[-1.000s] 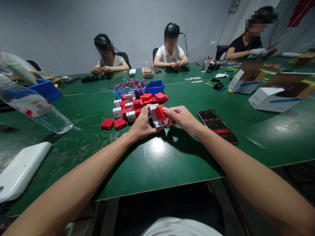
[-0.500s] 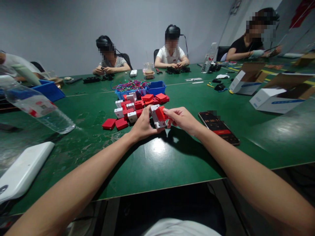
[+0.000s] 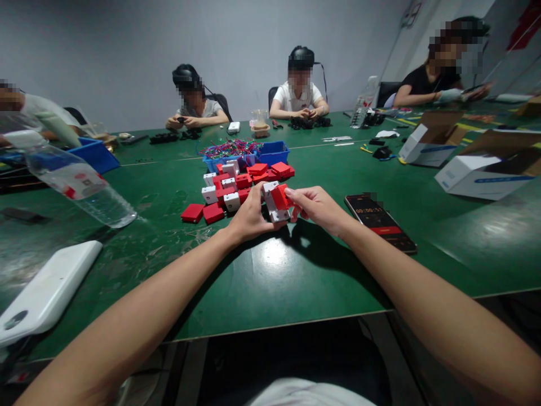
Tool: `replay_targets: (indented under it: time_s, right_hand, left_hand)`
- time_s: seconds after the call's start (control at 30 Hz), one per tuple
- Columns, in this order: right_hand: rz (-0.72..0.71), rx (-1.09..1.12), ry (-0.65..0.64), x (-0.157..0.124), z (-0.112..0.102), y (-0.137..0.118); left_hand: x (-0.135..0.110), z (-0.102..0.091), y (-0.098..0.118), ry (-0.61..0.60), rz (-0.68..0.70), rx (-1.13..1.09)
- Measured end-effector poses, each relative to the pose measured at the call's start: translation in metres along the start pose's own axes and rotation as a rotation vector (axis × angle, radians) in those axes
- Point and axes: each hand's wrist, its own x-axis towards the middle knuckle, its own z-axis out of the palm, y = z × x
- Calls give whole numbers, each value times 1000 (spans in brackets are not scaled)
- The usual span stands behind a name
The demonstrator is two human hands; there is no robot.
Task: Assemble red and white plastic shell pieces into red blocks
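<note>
Just right of the red-and-white block pile (image 3: 222,195): left hand (image 3: 248,215), fingers wrapped around a white block (image 3: 269,198). Against the white block's right side, farther from the pile: red piece (image 3: 280,198); seating unclear at this size. Right hand (image 3: 318,206) pinches its right edge. Farthest right of pile: phone (image 3: 379,222), lying flat.

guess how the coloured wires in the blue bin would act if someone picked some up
The coloured wires look floppy, since the thin strands curl in many directions. They would probably drag one another along, as they lie tangled. Some may spill, because the heap rises above the rim of the blue bin.
</note>
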Motion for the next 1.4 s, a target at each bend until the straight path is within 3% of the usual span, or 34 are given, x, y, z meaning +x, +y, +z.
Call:
replay_targets:
  time_s: [1.4]
  right_hand:
    - [25,-16,10,1,0,3]
  left_hand:
    - [1,-3,3,-21,-6,8]
